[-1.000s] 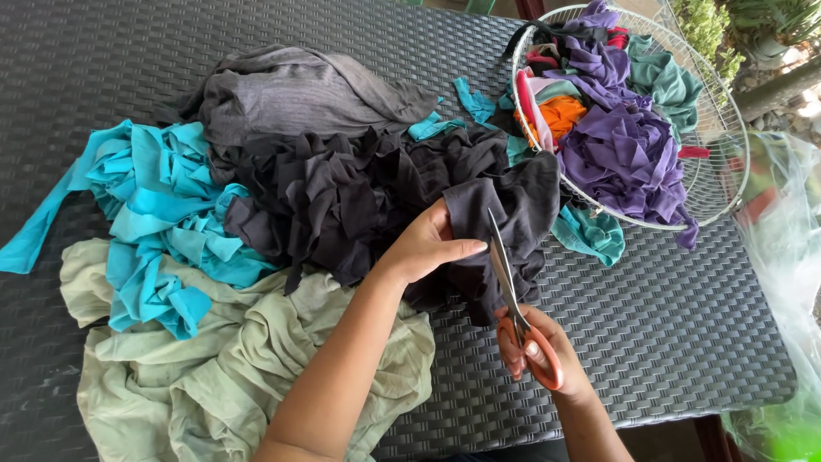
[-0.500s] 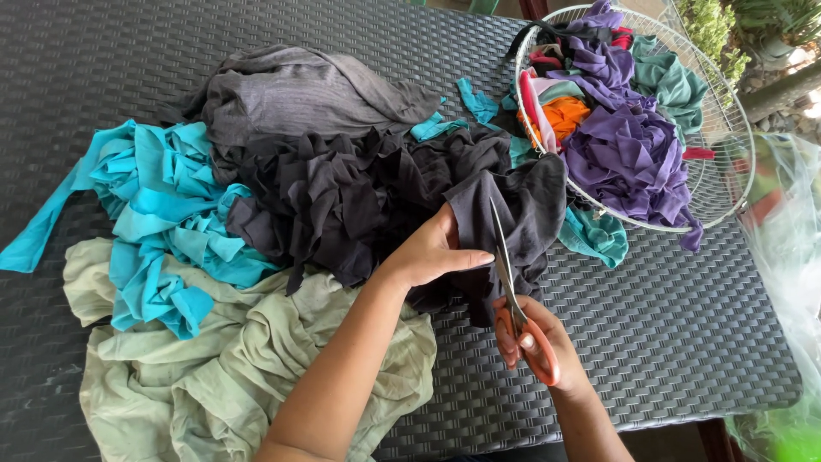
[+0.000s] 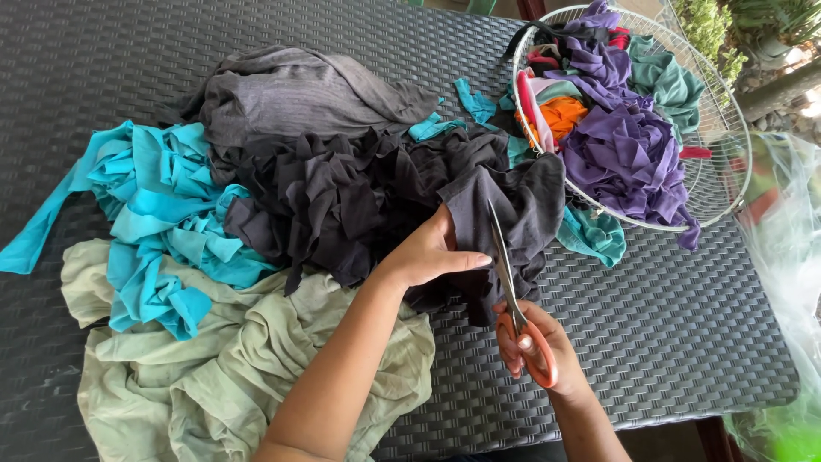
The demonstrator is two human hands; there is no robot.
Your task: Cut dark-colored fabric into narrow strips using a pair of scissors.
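Observation:
My left hand (image 3: pixel 428 253) presses and holds a piece of dark grey cloth (image 3: pixel 513 201) on the woven table (image 3: pixel 650 316). My right hand (image 3: pixel 534 346) grips orange-handled scissors (image 3: pixel 511 291); their blades point away from me and lie into the edge of that cloth, just right of my left thumb. The cloth belongs to a heap of dark cut strips (image 3: pixel 342 197).
Turquoise strips (image 3: pixel 162 214) lie at the left, a pale green garment (image 3: pixel 222 376) near me, a grey garment (image 3: pixel 291 90) at the back. A white wire basket (image 3: pixel 727 184) at the right holds purple, green and orange cloth. A clear plastic bag (image 3: pixel 787 257) hangs off the right edge.
The scissors and my right hand have stayed along the cloth's edge with only a slight shift; my left hand keeps holding the dark cloth in the same place.

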